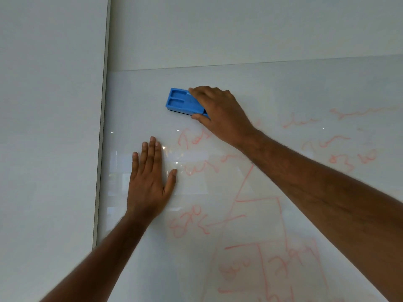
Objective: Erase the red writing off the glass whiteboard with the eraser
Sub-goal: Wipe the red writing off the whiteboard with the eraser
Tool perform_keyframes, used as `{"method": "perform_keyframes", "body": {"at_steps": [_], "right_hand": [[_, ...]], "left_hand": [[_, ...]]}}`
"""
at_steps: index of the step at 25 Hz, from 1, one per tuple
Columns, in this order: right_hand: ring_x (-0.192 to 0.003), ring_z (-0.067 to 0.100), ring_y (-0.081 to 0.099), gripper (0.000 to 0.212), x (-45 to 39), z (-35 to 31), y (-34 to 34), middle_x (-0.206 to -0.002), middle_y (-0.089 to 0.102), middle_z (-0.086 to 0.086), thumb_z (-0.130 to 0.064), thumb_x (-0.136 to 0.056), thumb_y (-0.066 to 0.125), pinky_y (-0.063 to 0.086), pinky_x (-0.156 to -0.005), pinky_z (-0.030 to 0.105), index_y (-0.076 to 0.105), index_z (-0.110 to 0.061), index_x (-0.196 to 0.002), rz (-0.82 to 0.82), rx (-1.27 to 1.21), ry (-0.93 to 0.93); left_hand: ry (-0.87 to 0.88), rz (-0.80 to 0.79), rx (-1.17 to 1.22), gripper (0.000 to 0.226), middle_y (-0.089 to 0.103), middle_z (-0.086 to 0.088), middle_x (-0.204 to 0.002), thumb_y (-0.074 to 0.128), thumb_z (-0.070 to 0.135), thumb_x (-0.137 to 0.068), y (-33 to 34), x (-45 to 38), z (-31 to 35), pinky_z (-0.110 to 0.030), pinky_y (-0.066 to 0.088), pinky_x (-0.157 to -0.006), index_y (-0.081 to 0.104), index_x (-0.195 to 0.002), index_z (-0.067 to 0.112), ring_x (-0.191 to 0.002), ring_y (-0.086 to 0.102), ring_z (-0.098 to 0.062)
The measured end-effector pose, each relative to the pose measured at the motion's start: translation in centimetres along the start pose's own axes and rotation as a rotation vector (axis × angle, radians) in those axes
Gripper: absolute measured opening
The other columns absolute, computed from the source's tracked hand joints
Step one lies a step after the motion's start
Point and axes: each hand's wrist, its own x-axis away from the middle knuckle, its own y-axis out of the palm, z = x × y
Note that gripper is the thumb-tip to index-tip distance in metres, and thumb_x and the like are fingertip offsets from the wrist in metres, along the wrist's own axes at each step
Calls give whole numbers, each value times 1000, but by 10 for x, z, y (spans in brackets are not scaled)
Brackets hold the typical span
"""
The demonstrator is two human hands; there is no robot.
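Observation:
A blue eraser [182, 102] lies flat against the glass whiteboard [139, 88], near its upper left corner. My right hand [220, 113] grips the eraser's right end, fingers over the top and thumb under it. Red writing [255, 205] covers the board below and to the right of the eraser: scrawled words, boxes and connecting lines. My right forearm hides part of it. My left hand [150, 177] rests flat on the glass, fingers spread and pointing up, just left of the red words.
The board's top edge [239, 65] runs across above the eraser. A grey vertical frame strip [102, 136] marks the board's left side, with plain wall [48, 127] beyond it and above.

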Motion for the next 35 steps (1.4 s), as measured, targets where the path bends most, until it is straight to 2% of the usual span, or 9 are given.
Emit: {"method": "perform_keyframes", "body": {"at_steps": [4, 8, 13, 15, 18, 22, 26, 30, 35], "right_hand": [[-130, 28, 54, 63, -7, -15, 14, -149, 55, 5, -32, -96, 69, 41, -105, 44, 48, -11, -152, 4, -2, -55], [-122, 28, 59, 63, 35, -20, 23, -146, 57, 4, -33, -93, 71, 47, -96, 45, 50, -12, -148, -22, 86, -249], [-117, 28, 63, 55, 81, 19, 5, -147, 56, 4, -41, -99, 54, 48, -90, 42, 51, -12, -147, -49, 217, -443], [-116, 31, 64, 57, 71, 42, -7, -145, 59, 7, -42, -97, 50, 50, -88, 42, 54, -12, -145, -28, 241, -409], [-121, 34, 61, 58, 40, 61, -25, -148, 56, 7, -40, -99, 56, 48, -90, 46, 50, -12, -150, -27, 232, -270], [-122, 36, 57, 60, 7, 39, -15, -149, 53, 7, -35, -98, 63, 43, -96, 50, 46, -14, -152, -34, 207, -132], [-117, 35, 60, 62, 32, 6, 14, -148, 55, 8, -38, -96, 60, 46, -90, 48, 48, -13, -150, -18, 258, -301], [-116, 30, 61, 56, 71, 19, 6, -149, 54, 5, -41, -101, 46, 47, -87, 44, 47, -14, -149, -44, 305, -444], [-117, 37, 61, 58, 49, 51, -16, -146, 56, 11, -39, -99, 50, 47, -86, 48, 48, -11, -150, -8, 321, -329]], "left_hand": [[-17, 15, 8, 83, -1, -4, -185, 30, 56, -111, 1, 1, -1, -41, -2, -139, 4, -175, 10, -171, -3, -20], [-47, 48, 11, 88, 2, -8, -184, 34, 57, -109, 2, 2, -2, -42, -1, -139, 7, -174, 5, -171, -1, -23], [-45, 46, 1, 88, 3, -9, -184, 34, 58, -109, 5, 3, -4, -47, 4, -139, 9, -174, 4, -171, -1, -24], [-41, 56, 1, 87, 4, -9, -184, 35, 57, -109, 5, 2, -4, -47, 4, -139, 11, -174, 4, -171, 0, -24], [-44, 51, -1, 87, 3, -9, -184, 33, 58, -110, 4, 3, -2, -46, 3, -139, 10, -174, 4, -171, -1, -23], [-47, 40, 5, 87, 1, -7, -185, 30, 61, -110, 3, 3, -2, -42, -1, -139, 8, -175, 6, -171, -3, -21], [-36, 54, -6, 87, 4, -10, -184, 34, 57, -110, 4, 2, -5, -47, 3, -139, 10, -174, 4, -171, 0, -24], [-34, 54, 2, 86, 3, -9, -184, 34, 56, -110, 4, 3, -4, -48, 5, -139, 9, -174, 4, -171, -1, -24], [-35, 53, 10, 86, 3, -9, -184, 33, 57, -111, 3, 4, -2, -45, 2, -139, 9, -174, 4, -171, -1, -24]]}}
